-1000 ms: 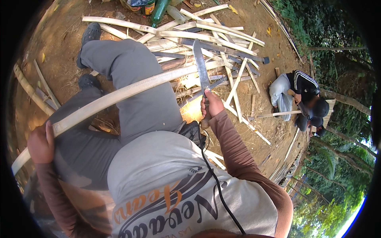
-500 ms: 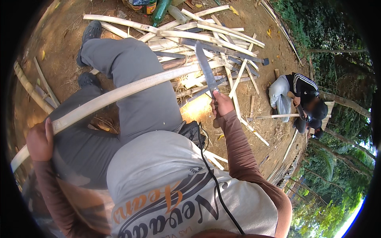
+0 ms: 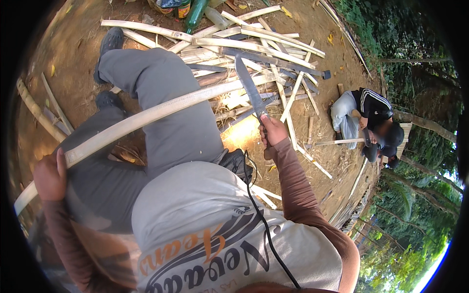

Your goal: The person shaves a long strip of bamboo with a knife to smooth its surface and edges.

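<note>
A long pale split-bamboo strip (image 3: 161, 110) lies slantwise over my legs. My left hand (image 3: 50, 176) is closed around it near its lower left end. In my right hand (image 3: 274, 132) is the dark handle of a machete (image 3: 250, 84), the fingers wrapped round it. Its broad blade points up and away, over the strip's far end; whether blade and strip touch, I cannot tell. Beneath that end spreads a heap of pale and dark bamboo strips (image 3: 273, 36).
Green bottles (image 3: 196, 17) stand behind the heap. Bamboo poles (image 3: 39, 108) lie on the dirt at the left. At the right a person (image 3: 369, 110) crouches, holding a blade against a strip. A black cable (image 3: 266, 219) runs down my shirt.
The machete has tilted slightly to the left, its blade drawing closer to the strip's far end. My left hand and the strip have barely moved.
</note>
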Demonstrator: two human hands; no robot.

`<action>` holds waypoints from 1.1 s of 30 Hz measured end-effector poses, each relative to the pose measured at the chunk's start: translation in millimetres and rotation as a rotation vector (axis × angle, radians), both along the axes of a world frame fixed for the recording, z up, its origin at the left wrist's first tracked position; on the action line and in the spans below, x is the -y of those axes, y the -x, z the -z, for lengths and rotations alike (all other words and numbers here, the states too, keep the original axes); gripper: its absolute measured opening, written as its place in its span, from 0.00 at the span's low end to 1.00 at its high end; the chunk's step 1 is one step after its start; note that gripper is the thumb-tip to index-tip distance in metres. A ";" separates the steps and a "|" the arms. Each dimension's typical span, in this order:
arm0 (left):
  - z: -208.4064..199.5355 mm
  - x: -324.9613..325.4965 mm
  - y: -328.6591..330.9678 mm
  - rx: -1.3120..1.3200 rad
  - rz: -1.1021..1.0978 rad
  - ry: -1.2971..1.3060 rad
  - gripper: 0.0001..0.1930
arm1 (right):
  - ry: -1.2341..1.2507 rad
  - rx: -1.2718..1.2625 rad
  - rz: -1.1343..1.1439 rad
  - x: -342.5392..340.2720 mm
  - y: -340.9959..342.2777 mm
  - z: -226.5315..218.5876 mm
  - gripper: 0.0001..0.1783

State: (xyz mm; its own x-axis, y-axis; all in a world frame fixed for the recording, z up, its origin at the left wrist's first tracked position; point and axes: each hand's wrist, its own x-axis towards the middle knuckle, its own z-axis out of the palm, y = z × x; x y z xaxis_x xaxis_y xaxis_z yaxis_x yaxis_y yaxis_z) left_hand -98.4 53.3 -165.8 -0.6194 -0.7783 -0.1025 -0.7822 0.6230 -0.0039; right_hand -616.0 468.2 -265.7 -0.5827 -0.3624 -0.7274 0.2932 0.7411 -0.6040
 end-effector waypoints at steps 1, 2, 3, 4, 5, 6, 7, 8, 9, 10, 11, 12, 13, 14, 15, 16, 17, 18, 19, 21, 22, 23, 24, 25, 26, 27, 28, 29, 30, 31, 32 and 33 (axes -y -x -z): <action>-2.2 -2.9 5.3 0.006 0.012 0.013 0.28 | -0.015 -0.024 0.066 3.7 -2.6 -1.9 0.24; -3.8 -4.3 8.3 0.013 0.024 0.025 0.28 | -0.002 -0.021 0.096 8.5 -7.7 -2.0 0.24; -4.6 -3.8 8.2 0.016 0.006 0.019 0.28 | 0.012 -0.018 0.127 14.4 -14.6 -1.5 0.24; -4.4 -3.2 7.9 0.014 -0.011 0.012 0.28 | 0.024 -0.019 0.159 19.1 -19.0 -6.0 0.23; -4.0 -2.4 7.5 0.013 -0.028 0.004 0.28 | 0.037 -0.003 0.121 20.6 -19.7 -11.2 0.20; -2.1 -2.0 5.9 0.015 -0.033 -0.002 0.28 | 0.068 -0.020 0.090 21.7 -18.1 -14.9 0.18; -1.2 -1.9 3.3 0.022 -0.037 -0.006 0.28 | 0.101 -0.032 0.061 22.4 -16.2 -18.4 0.16; -1.4 -1.8 2.5 0.028 -0.041 -0.011 0.28 | 0.134 -0.045 0.032 23.2 -14.4 -23.4 0.14; -2.6 -1.9 3.2 0.021 -0.050 -0.004 0.28 | 0.192 -0.007 0.033 23.2 -12.0 -31.0 0.16; -2.3 -3.5 6.5 0.008 -0.058 -0.001 0.28 | 0.143 -0.099 -0.047 23.8 -12.1 -37.5 0.18; -1.5 -4.4 8.6 -0.005 -0.067 0.002 0.27 | 0.092 -0.191 -0.128 24.0 -12.8 -43.1 0.20; -0.1 -4.6 9.0 -0.012 -0.045 0.019 0.28 | 0.040 -0.282 -0.210 22.6 -13.3 -46.8 0.22; -0.3 -6.3 8.0 -0.013 -0.031 0.037 0.28 | 0.030 -0.660 -0.502 23.7 -17.0 -49.0 0.26; -0.5 -8.0 6.9 -0.013 -0.017 0.056 0.28 | 0.023 -0.758 -0.593 24.0 -19.9 -54.1 0.26; -1.8 -8.8 7.6 -0.001 -0.030 0.047 0.28 | 0.017 -0.855 -0.686 24.5 -22.4 -61.2 0.27; -2.5 -8.1 10.5 0.006 -0.036 0.036 0.28 | 0.003 -0.954 -0.773 26.8 -28.0 -69.9 0.27; -2.7 -8.0 11.8 0.013 -0.041 0.024 0.28 | -0.060 -0.752 -0.545 24.2 -30.3 -68.3 0.25; -2.2 -8.8 9.5 0.027 -0.040 0.013 0.28 | -0.137 -0.636 -0.549 11.8 -23.9 -52.5 0.23; -0.4 -6.4 8.3 0.029 -0.034 0.004 0.27 | -0.216 -0.531 -0.544 -7.0 -10.9 -29.6 0.21; 0.8 -3.0 8.9 0.017 -0.029 0.017 0.28 | -0.337 -0.551 -0.548 -19.0 -9.0 -10.5 0.21; 0.5 -4.5 11.1 0.005 -0.032 0.032 0.28 | -0.335 -0.555 -0.530 -12.4 -13.9 -14.4 0.21; -0.7 -7.5 10.5 0.001 -0.032 0.041 0.28 | -0.338 -0.549 -0.512 -3.7 -22.4 -25.2 0.22; -2.7 -9.9 7.6 0.021 -0.040 0.035 0.28 | -0.340 -0.543 -0.493 4.7 -29.9 -32.8 0.22; -2.7 -8.6 8.4 0.025 -0.037 0.030 0.28 | -0.291 -0.597 -0.493 10.2 -36.6 -37.0 0.23; -2.2 -7.6 9.2 0.030 -0.034 0.025 0.28 | -0.279 -0.613 -0.538 10.4 -39.6 -36.0 0.23; -0.5 -7.5 8.3 0.044 -0.036 0.009 0.28 | -0.266 -0.628 -0.584 10.3 -41.4 -34.8 0.23; -2.0 -6.4 6.4 0.063 -0.039 0.001 0.28 | -0.246 -0.642 -0.629 11.8 -40.9 -33.0 0.24; -1.7 -6.3 3.0 0.077 -0.049 -0.010 0.28 | -0.269 -0.711 -0.743 3.3 -30.8 -25.1 0.23; -1.0 -7.0 2.0 0.053 -0.045 0.001 0.28 | -0.299 -0.694 -0.667 -7.0 -24.9 -15.2 0.23; 1.0 -8.1 4.0 0.030 -0.042 0.012 0.28 | -0.327 -0.676 -0.591 -9.6 -21.3 -10.3 0.22; 1.9 -8.3 6.2 0.006 -0.039 0.024 0.28 | -0.356 -0.658 -0.514 -12.7 -18.5 -5.8 0.22; 0.3 -6.8 9.5 0.007 -0.043 0.026 0.28 | -0.363 -0.694 -0.447 -18.0 -20.4 -2.1 0.22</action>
State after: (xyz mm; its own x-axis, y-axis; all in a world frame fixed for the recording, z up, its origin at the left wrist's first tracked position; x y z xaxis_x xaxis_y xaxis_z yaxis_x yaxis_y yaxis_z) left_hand -107.9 60.1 -166.2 -0.5845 -0.8067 -0.0865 -0.8083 0.5883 -0.0251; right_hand -595.6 486.2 -263.6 -0.7930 -0.4773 -0.3786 -0.4115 0.8779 -0.2447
